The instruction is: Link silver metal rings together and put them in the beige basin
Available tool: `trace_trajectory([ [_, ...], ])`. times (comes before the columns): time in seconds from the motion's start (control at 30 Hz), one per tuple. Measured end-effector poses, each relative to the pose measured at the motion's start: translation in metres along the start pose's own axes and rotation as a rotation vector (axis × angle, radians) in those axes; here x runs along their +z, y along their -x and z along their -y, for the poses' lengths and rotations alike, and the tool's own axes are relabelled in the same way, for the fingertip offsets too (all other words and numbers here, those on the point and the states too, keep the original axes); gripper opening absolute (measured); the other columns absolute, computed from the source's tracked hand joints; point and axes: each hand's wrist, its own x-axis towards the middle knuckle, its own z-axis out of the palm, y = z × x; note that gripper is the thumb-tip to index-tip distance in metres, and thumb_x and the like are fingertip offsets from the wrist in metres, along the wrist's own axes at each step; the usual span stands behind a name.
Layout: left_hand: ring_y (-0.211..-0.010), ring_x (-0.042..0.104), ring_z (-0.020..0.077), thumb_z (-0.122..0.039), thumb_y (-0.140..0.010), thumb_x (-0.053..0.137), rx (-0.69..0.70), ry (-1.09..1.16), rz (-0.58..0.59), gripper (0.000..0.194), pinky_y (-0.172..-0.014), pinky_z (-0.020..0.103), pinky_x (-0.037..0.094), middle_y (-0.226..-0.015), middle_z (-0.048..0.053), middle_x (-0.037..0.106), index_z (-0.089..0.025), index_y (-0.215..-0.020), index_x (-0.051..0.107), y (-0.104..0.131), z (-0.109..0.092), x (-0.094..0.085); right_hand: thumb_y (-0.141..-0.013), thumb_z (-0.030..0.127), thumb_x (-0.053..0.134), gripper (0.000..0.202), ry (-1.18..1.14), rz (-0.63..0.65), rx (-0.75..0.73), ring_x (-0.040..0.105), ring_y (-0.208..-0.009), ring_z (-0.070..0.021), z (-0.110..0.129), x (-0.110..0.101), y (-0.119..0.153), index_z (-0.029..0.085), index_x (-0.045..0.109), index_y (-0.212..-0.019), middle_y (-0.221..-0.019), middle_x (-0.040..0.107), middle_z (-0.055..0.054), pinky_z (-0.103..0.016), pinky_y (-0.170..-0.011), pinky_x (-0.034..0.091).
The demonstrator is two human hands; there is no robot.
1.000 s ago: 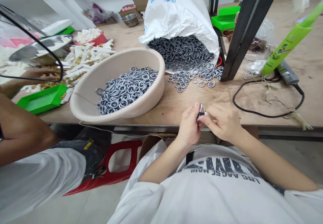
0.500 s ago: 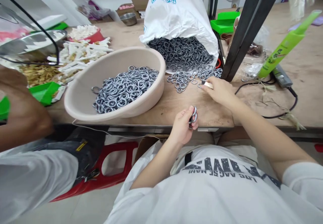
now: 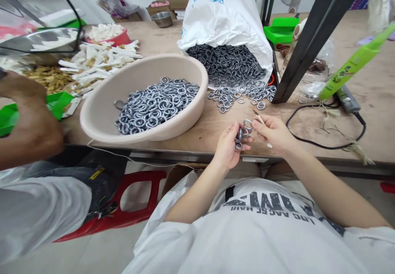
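My left hand [image 3: 228, 144] is closed around several grey metal rings [image 3: 239, 136] just over the table's front edge. My right hand [image 3: 273, 134] grips a slim white-handled tool [image 3: 261, 120] with a dark pointed tip; its exact kind is unclear. One ring [image 3: 247, 124] sits between the two hands, close to the right fingertips; which hand bears it I cannot tell. Loose rings [image 3: 224, 100] lie on the table beyond my hands, spilling from a white sack [image 3: 228, 19] on its side. A beige basin [image 3: 101, 119] to the left holds a heap of similar rings.
A dark metal post [image 3: 304, 56] rises right of the sack. Beside it are a black cable [image 3: 321, 145] and a green tube-shaped package [image 3: 348, 66]. At left, a co-worker's arm [image 3: 33, 121] reaches past white strips [image 3: 98, 66] and green trays [image 3: 58, 103].
My right hand has drawn back from the loose rings toward my left hand, the tool still in it. A ring now shows between the hands. The view has shifted slightly.
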Motion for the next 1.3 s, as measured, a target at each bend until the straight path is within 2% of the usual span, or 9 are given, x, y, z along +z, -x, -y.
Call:
trace_trajectory([
  [0.13, -0.047, 0.052, 0.0058, -0.059, -0.078, 0.071, 0.061, -0.09, 0.047, 0.045, -0.038, 0.016, 0.041, -0.069, -0.005, 0.057, -0.019, -0.089, 0.054, -0.001, 0.018, 0.022, -0.082, 0.057, 0.069, 0.038, -0.121, -0.154, 0.001, 0.044, -0.05, -0.0089, -0.012, 0.011, 0.027, 0.021, 0.055, -0.08, -0.067, 0.052, 0.004, -0.023, -0.043, 0.036],
  [0.27, -0.042, 0.039, 0.0043, -0.058, -0.079, 0.071, 0.045, -0.112, 0.064, 0.044, -0.035, 0.015, 0.028, -0.061, -0.008, 0.045, -0.02, -0.083, 0.05, -0.002, 0.027, 0.037, -0.084, 0.049, 0.071, 0.034, 0.068, -0.256, -0.16, 0.061, -0.073, -0.0141, -0.015, -0.005, 0.032, 0.024, 0.061, -0.105, -0.091, 0.063, -0.001, -0.027, -0.065, 0.053],
  [0.47, -0.042, 0.034, 0.0036, -0.057, -0.081, 0.068, -0.002, -0.143, 0.253, 0.044, -0.036, 0.015, 0.024, -0.061, -0.007, 0.042, -0.019, -0.077, 0.047, -0.002, 0.024, 0.06, -0.089, 0.056, 0.063, 0.036, 0.085, -0.307, -0.173, 0.056, -0.067, -0.0136, -0.005, -0.041, 0.031, 0.02, 0.062, -0.085, -0.073, 0.059, 0.001, -0.026, -0.064, 0.047],
  [0.6, -0.042, 0.033, 0.0034, -0.056, -0.082, 0.068, 0.016, -0.138, 0.252, 0.045, -0.037, 0.015, 0.023, -0.06, -0.008, 0.04, -0.019, -0.075, 0.044, -0.004, 0.019, 0.068, -0.095, 0.051, 0.057, 0.032, 0.323, -0.3, -0.307, 0.058, -0.076, -0.0157, 0.006, -0.048, 0.05, 0.021, 0.064, -0.087, -0.081, 0.063, -0.001, -0.029, -0.071, 0.045],
  [0.73, -0.041, 0.034, 0.0035, -0.054, -0.082, 0.069, 0.045, -0.134, 0.223, 0.043, -0.038, 0.015, 0.025, -0.058, -0.008, 0.042, -0.019, -0.075, 0.045, -0.005, 0.018, 0.069, -0.099, 0.039, 0.054, 0.025, 0.58, -0.227, -0.435, 0.058, -0.075, -0.016, 0.015, -0.043, 0.07, 0.022, 0.068, -0.085, -0.08, 0.064, -0.002, -0.03, -0.072, 0.043],
  [0.97, -0.04, 0.033, 0.0038, -0.056, -0.08, 0.071, 0.032, -0.162, 0.226, 0.044, -0.037, 0.016, 0.023, -0.057, -0.008, 0.041, -0.019, -0.075, 0.047, -0.003, 0.02, 0.065, -0.1, 0.04, 0.051, 0.03, 0.715, -0.204, -0.387, 0.06, -0.079, -0.0166, 0.011, -0.041, 0.071, 0.021, 0.069, -0.084, -0.081, 0.065, -0.004, -0.03, -0.071, 0.042],
  [1.17, -0.041, 0.035, 0.0053, -0.057, -0.087, 0.061, 0.02, -0.34, 0.484, 0.043, -0.039, 0.019, 0.027, -0.056, -0.006, 0.041, -0.018, -0.072, 0.051, 0.01, 0.015, 0.054, -0.099, 0.048, 0.051, 0.038, 0.574, -0.348, -0.299, 0.06, -0.07, -0.0156, -0.002, -0.06, 0.053, 0.019, 0.065, -0.079, -0.072, 0.064, -0.001, -0.028, -0.066, 0.041],
  [1.23, -0.043, 0.038, 0.0061, -0.056, -0.089, 0.06, 0.131, -0.415, 0.397, 0.041, -0.04, 0.02, 0.029, -0.057, -0.005, 0.044, -0.018, -0.073, 0.052, 0.015, -0.005, 0.047, -0.099, 0.049, 0.049, 0.04, 0.502, -0.417, -0.297, 0.059, -0.069, -0.015, -0.008, -0.066, 0.047, 0.019, 0.065, -0.079, -0.07, 0.063, -0.001, -0.027, -0.064, 0.04],
  [1.3, -0.049, 0.045, 0.0073, -0.052, -0.09, 0.06, 0.4, -0.558, 0.193, 0.038, -0.045, 0.02, 0.035, -0.061, -0.003, 0.05, -0.018, -0.075, 0.054, 0.018, -0.039, 0.035, -0.1, 0.05, 0.047, 0.041, 0.496, -0.44, -0.289, 0.057, -0.067, -0.0147, -0.015, -0.069, 0.043, 0.019, 0.064, -0.079, -0.069, 0.06, 0.0, -0.026, -0.063, 0.039],
])
